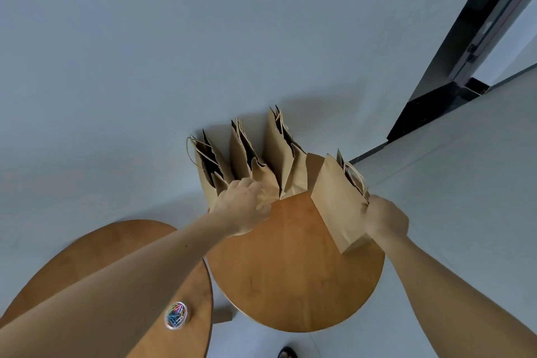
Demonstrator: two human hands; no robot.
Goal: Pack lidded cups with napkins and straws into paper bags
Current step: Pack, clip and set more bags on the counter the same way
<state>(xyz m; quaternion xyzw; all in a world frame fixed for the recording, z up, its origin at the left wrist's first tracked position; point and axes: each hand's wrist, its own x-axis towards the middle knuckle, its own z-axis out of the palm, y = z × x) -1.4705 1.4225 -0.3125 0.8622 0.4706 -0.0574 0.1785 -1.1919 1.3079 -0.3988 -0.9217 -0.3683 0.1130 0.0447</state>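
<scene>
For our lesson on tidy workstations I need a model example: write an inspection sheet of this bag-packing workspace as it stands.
Surface: round wooden table, with a second table to its left.
Job's things: three paper bags stand in a row at the far edge; a fourth bag is tilted at the right edge; no cups, napkins or straws seen.
Clutter: tub of coloured paper clips on the second table.
Hands: left hand touches the row's base, grip unclear; right hand grips the fourth bag.
Cables: nothing seen.
Surroundings: grey floor, dark door frame, shoe tip.
</scene>
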